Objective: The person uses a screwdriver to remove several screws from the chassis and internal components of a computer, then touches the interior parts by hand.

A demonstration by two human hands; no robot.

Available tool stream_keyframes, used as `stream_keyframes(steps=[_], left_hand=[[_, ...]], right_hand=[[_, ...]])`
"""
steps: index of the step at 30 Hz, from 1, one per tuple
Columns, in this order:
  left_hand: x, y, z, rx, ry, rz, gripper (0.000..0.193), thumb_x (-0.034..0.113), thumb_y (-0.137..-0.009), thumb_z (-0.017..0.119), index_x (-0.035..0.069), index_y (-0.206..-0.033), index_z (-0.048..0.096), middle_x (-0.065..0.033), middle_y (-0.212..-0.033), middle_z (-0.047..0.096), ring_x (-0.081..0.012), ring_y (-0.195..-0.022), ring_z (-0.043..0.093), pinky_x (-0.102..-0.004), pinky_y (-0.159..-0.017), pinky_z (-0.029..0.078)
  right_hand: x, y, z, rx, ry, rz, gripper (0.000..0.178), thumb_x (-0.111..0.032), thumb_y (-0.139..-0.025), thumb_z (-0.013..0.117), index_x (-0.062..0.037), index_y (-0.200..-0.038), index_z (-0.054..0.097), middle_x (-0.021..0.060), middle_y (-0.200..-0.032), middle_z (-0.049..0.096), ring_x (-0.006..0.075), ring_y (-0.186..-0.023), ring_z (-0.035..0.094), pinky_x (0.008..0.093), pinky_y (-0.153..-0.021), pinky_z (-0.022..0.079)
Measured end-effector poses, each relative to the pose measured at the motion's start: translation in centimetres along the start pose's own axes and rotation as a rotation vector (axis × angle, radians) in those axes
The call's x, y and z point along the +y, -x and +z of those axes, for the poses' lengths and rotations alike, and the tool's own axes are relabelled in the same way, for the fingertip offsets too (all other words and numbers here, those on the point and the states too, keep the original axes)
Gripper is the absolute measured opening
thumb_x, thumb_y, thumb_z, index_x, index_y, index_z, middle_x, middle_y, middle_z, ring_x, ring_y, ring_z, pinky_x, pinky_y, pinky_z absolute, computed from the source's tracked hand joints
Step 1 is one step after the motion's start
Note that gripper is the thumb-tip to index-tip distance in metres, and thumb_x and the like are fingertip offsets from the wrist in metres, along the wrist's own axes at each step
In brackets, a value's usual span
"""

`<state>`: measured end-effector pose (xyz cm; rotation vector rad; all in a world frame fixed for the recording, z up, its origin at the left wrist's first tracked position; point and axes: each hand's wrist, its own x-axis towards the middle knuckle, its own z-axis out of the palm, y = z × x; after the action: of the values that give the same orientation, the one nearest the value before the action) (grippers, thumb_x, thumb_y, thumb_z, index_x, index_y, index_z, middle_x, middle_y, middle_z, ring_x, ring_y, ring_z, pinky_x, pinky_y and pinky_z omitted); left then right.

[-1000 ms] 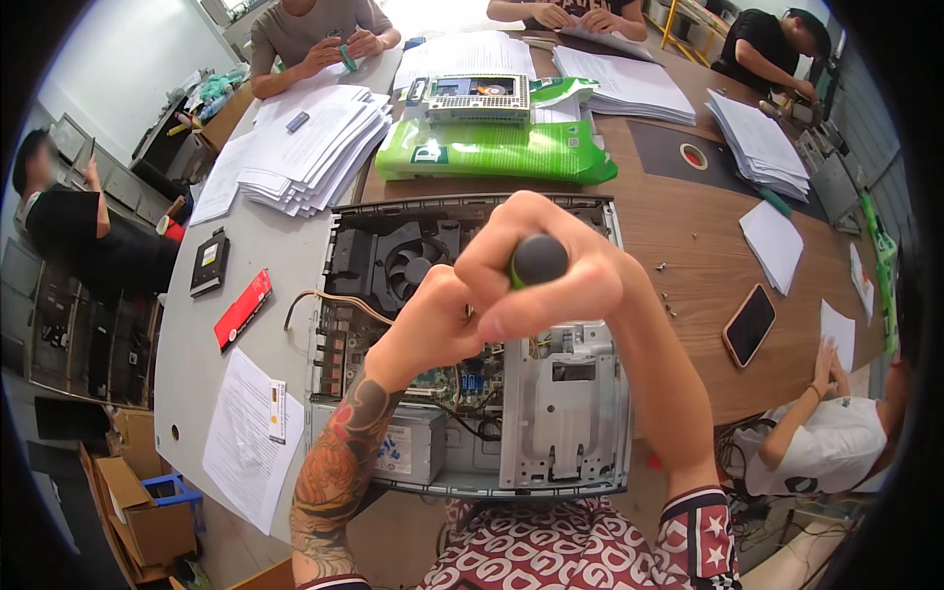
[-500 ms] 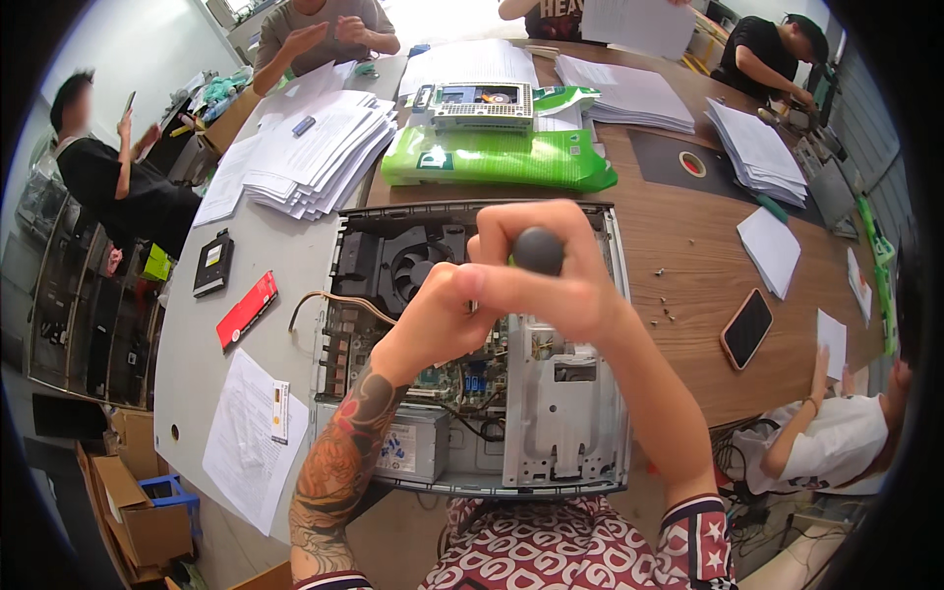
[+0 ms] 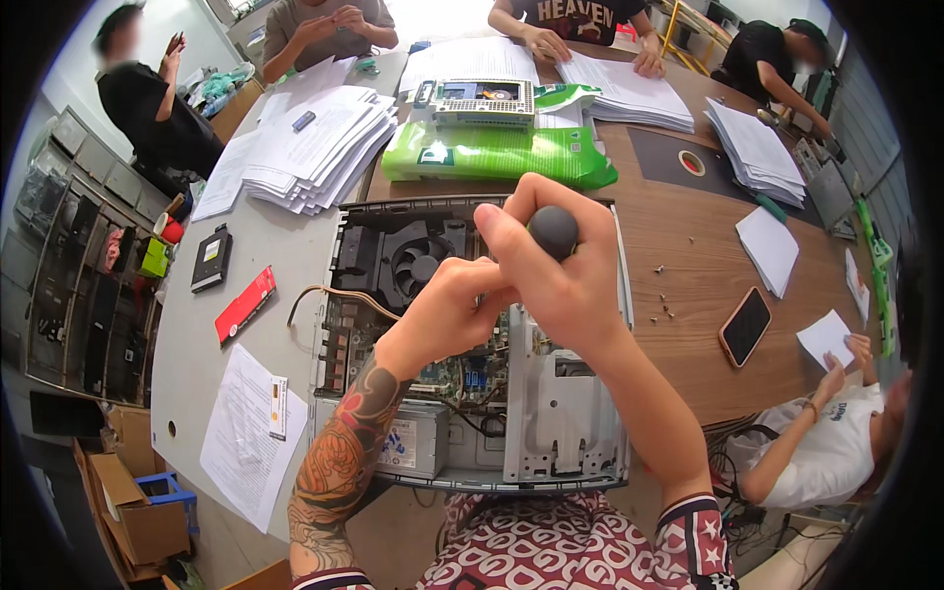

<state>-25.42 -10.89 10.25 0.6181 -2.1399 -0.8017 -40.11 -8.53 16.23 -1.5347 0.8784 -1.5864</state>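
An uncovered desktop computer case (image 3: 556, 403) lies flat in front of me, with a black fan (image 3: 421, 264), a circuit board and a metal power supply (image 3: 405, 442) showing. Above its right half, my right hand (image 3: 570, 265) is wrapped round a screwdriver (image 3: 554, 232), whose dark rounded handle end points up at me. My left hand (image 3: 447, 315) is closed, its fingertips bunched just below the right hand. Whatever those fingers hold is hidden, and so are the screwdriver's shaft and tip.
Several loose screws (image 3: 664, 304) and a phone (image 3: 745, 327) lie right of the case. A black drive (image 3: 211, 260), red packet (image 3: 245, 304) and printed sheet (image 3: 251, 442) lie left. Beyond it, a metal drive cage (image 3: 484, 102) rests on green packaging (image 3: 497, 157) among paper stacks. Other people work around the table.
My right hand has turned on the screwdriver, its thumb swinging up, and the handle end has shifted slightly right and up. The left hand stays close below. Across the table, a person's hands now rest on papers.
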Motion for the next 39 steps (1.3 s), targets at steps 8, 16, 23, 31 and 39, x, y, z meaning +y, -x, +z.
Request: stream_keyframes(steps=[8,16,23,31,39], left_hand=[[0.3,0.2,-0.1,0.061,0.038,-0.001,0.025,-0.010,-0.080,0.061,0.003,-0.098,0.071,-0.0150,-0.087,0.073,-0.0331,-0.080,0.071,-0.0365,-0.070,0.054],[0.0,0.9,-0.2,0.035,0.003,-0.194,0.020,-0.006,-0.083,0.063,0.003,-0.098,0.072,-0.0135,-0.089,0.074,-0.0303,-0.084,0.072,-0.0371,-0.073,0.054],[0.0,-0.3,0.0,0.010,0.119,-0.042,0.021,-0.007,-0.084,0.062,0.002,-0.101,0.070,-0.0138,-0.090,0.074,-0.0286,-0.084,0.073,-0.0354,-0.074,0.054],[-0.6,-0.3,0.2,0.043,0.014,-0.018,0.017,-0.005,-0.083,0.065,0.003,-0.097,0.071,-0.0136,-0.085,0.073,-0.0309,-0.078,0.071,-0.0369,-0.070,0.054],[0.1,-0.7,-0.2,-0.032,0.031,-0.079,0.014,0.004,-0.085,0.073,0.004,-0.098,0.071,-0.0113,-0.088,0.072,-0.0275,-0.085,0.069,-0.0361,-0.073,0.053]], right_hand=[[0.2,-0.3,-0.3,-0.116,-0.098,0.045,0.032,-0.007,-0.088,0.062,-0.0057,-0.063,0.043,-0.0033,-0.056,0.045,0.0016,-0.050,0.037,0.0237,-0.045,0.026],[0.9,-3.3,-1.5,-0.661,-0.316,0.232,0.024,-0.012,-0.072,0.066,-0.0016,-0.059,0.048,-0.0016,-0.053,0.046,0.0045,-0.052,0.041,0.0241,-0.047,0.030],[0.7,-1.9,-2.2,-0.407,-0.291,0.210,0.026,-0.012,-0.080,0.069,-0.0031,-0.064,0.050,-0.0043,-0.056,0.045,0.0029,-0.053,0.040,0.0234,-0.047,0.029],[0.7,-1.6,-2.0,-0.288,-0.090,0.132,0.028,-0.018,-0.087,0.071,-0.0040,-0.071,0.054,-0.0043,-0.061,0.049,0.0038,-0.057,0.045,0.0231,-0.051,0.035],[0.7,-0.4,-2.5,0.022,-0.235,0.027,0.024,-0.011,-0.097,0.065,-0.0041,-0.076,0.056,-0.0023,-0.061,0.052,0.0034,-0.049,0.048,0.0207,-0.046,0.035]])
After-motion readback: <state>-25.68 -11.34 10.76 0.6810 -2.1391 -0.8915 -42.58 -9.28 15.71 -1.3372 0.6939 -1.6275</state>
